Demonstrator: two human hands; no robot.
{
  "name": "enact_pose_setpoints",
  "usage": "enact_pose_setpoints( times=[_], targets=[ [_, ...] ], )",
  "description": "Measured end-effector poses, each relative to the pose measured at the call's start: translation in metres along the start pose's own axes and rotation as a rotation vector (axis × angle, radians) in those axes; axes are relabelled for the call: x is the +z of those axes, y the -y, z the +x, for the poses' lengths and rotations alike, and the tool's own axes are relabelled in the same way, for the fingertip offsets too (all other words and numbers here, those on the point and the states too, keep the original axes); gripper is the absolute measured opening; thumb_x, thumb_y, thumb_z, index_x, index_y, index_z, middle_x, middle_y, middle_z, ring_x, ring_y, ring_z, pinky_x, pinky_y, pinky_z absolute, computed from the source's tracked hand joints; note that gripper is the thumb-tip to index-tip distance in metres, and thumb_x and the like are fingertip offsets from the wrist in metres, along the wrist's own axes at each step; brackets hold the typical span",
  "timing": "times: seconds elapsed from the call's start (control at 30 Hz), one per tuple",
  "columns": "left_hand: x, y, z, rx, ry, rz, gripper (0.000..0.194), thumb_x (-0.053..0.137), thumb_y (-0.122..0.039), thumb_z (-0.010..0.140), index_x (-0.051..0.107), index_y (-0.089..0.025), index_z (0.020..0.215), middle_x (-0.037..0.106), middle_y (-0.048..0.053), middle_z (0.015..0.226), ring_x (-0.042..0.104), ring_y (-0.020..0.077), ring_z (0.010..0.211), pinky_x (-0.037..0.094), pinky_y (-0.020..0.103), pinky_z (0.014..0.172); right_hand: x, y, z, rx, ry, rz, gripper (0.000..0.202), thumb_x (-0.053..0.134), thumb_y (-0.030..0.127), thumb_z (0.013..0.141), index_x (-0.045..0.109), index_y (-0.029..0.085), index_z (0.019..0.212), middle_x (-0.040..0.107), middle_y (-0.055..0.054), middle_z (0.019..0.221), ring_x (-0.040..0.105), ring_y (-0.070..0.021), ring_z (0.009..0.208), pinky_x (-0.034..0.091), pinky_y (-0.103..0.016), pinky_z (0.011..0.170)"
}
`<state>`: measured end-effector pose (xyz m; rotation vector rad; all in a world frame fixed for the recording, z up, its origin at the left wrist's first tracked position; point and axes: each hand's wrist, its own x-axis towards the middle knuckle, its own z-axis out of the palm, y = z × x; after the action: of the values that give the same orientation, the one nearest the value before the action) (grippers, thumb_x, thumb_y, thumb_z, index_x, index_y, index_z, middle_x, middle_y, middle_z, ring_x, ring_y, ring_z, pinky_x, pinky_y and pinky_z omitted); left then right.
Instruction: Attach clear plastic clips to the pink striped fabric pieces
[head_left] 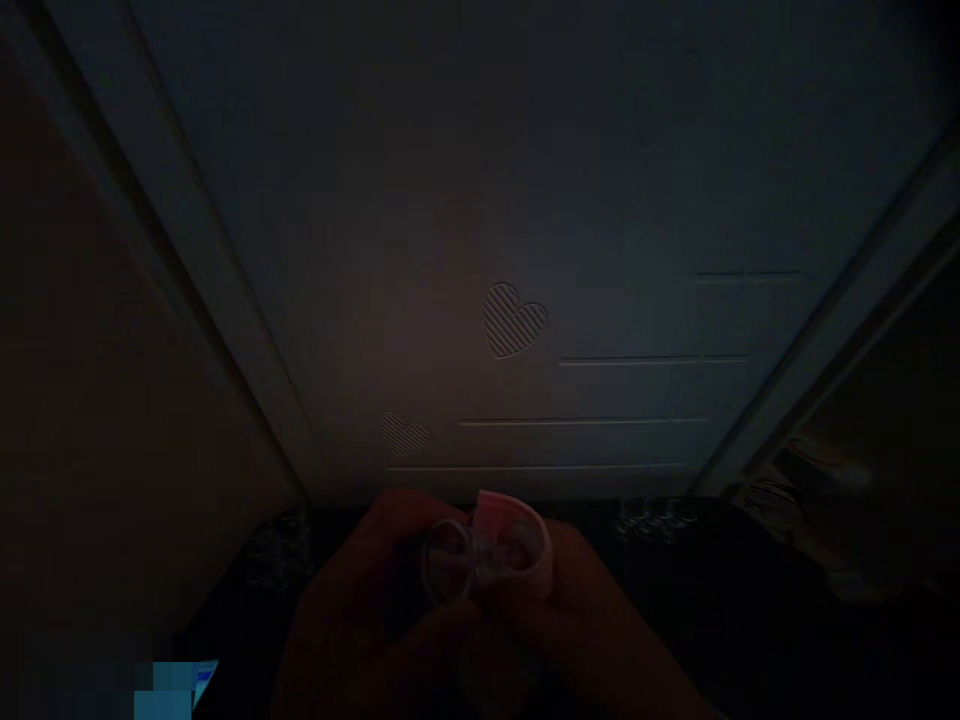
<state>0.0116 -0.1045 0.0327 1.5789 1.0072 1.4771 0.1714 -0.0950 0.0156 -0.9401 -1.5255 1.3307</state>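
The picture is very dark. Near the bottom middle, my left hand (375,600) is closed around a clear round-rimmed piece (448,562), which looks like glass or plastic. Beside it, my right hand (574,600) grips a pink cloth (536,530) that curves around a second clear rounded piece (517,545). The two clear pieces sit side by side and seem to meet between my hands. Shadow hides most of my fingers and the lower part of what I hold.
A pale panel (375,250) with embossed hearts and lines stands ahead. Several clear glass-like items are on the dark surface at the left (277,550) and right (652,518). A lit screen edge (205,680) shows at lower left, with dim clutter (817,480) at far right.
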Motion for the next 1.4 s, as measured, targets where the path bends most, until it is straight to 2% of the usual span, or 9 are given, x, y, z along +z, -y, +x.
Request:
enact_pose_setpoints(
  times=[0.17,0.33,0.47,0.63,0.8,0.93,1.13,1.23,1.4],
  targets=[
    [-0.004,0.001,-0.001,0.092,0.024,0.208,0.014,0.078,-0.040,0.071,0.073,-0.029,0.077,0.066,-0.003,0.069,0.062,0.0144,0.058,0.050,0.019,0.049,0.000,-0.001,0.000,-0.077,-0.040,0.004,0.009,0.059,0.023,0.086,0.068,0.024,0.087,0.070,0.000,0.081,0.065,-0.0179,0.080,0.052,-0.025,0.067],
    [-0.005,-0.003,0.002,0.267,0.095,0.342,0.017,0.078,-0.028,0.072,0.073,-0.034,0.088,0.067,-0.005,0.075,0.063,0.0132,0.064,0.053,0.018,0.058,-0.003,-0.004,0.005,-0.201,-0.059,0.032,0.036,0.058,0.011,0.078,0.066,0.027,0.109,0.073,0.000,0.099,0.069,-0.0179,0.092,0.055,-0.027,0.080],
    [-0.006,0.000,0.003,0.318,0.060,0.394,0.021,0.080,-0.028,0.072,0.070,-0.032,0.090,0.069,-0.004,0.082,0.065,0.0148,0.072,0.053,0.020,0.065,-0.004,-0.010,0.007,-0.248,-0.158,-0.064,0.037,0.060,0.018,0.080,0.063,0.025,0.116,0.073,-0.004,0.109,0.070,-0.0196,0.095,0.055,-0.031,0.083],
    [-0.006,0.004,0.001,0.353,0.050,0.400,0.022,0.079,-0.032,0.073,0.069,-0.031,0.092,0.070,-0.004,0.082,0.066,0.0146,0.071,0.052,0.019,0.061,-0.004,-0.017,0.007,-0.258,-0.282,-0.190,0.034,0.064,0.033,0.080,0.068,0.023,0.112,0.073,-0.008,0.112,0.067,-0.0252,0.102,0.052,-0.040,0.089],
    [-0.002,0.000,-0.002,0.323,0.090,0.326,0.026,0.082,-0.029,0.071,0.068,-0.034,0.091,0.071,-0.008,0.086,0.067,0.0133,0.077,0.053,0.018,0.071,-0.002,-0.012,0.005,-0.203,-0.200,-0.115,0.021,0.063,0.029,0.083,0.072,0.026,0.102,0.075,-0.003,0.100,0.068,-0.0223,0.093,0.052,-0.036,0.084],
    [0.000,0.000,-0.005,0.196,0.110,0.222,0.024,0.082,-0.028,0.070,0.068,-0.034,0.090,0.073,-0.009,0.086,0.069,0.0128,0.075,0.053,0.016,0.063,0.002,-0.010,0.001,-0.085,-0.100,0.075,0.012,0.062,0.025,0.086,0.073,0.026,0.093,0.072,0.001,0.081,0.066,-0.0175,0.078,0.053,-0.027,0.068],
    [0.003,0.003,-0.007,0.120,0.045,0.174,0.026,0.085,-0.024,0.064,0.070,-0.033,0.084,0.074,-0.008,0.084,0.068,0.0142,0.078,0.053,0.018,0.069,0.003,-0.013,0.002,-0.050,-0.008,0.233,0.024,0.056,0.015,0.087,0.070,0.029,0.103,0.072,0.003,0.089,0.066,-0.0146,0.080,0.052,-0.026,0.074],
    [0.006,0.003,-0.005,0.109,0.020,0.153,0.030,0.083,-0.019,0.063,0.070,-0.034,0.085,0.073,-0.010,0.083,0.067,0.0122,0.075,0.051,0.017,0.068,0.003,-0.013,0.004,-0.068,-0.079,0.233,0.032,0.059,0.017,0.084,0.065,0.031,0.112,0.072,0.003,0.094,0.067,-0.0157,0.081,0.053,-0.028,0.076],
    [0.011,0.001,-0.004,0.052,0.045,0.094,0.020,0.079,-0.021,0.067,0.069,-0.032,0.081,0.071,-0.010,0.077,0.064,0.0111,0.068,0.049,0.017,0.064,0.002,-0.018,0.002,-0.163,-0.305,0.039,0.043,0.063,0.026,0.082,0.058,0.032,0.124,0.064,-0.003,0.122,0.061,-0.0228,0.109,0.048,-0.037,0.089]
  ],
)
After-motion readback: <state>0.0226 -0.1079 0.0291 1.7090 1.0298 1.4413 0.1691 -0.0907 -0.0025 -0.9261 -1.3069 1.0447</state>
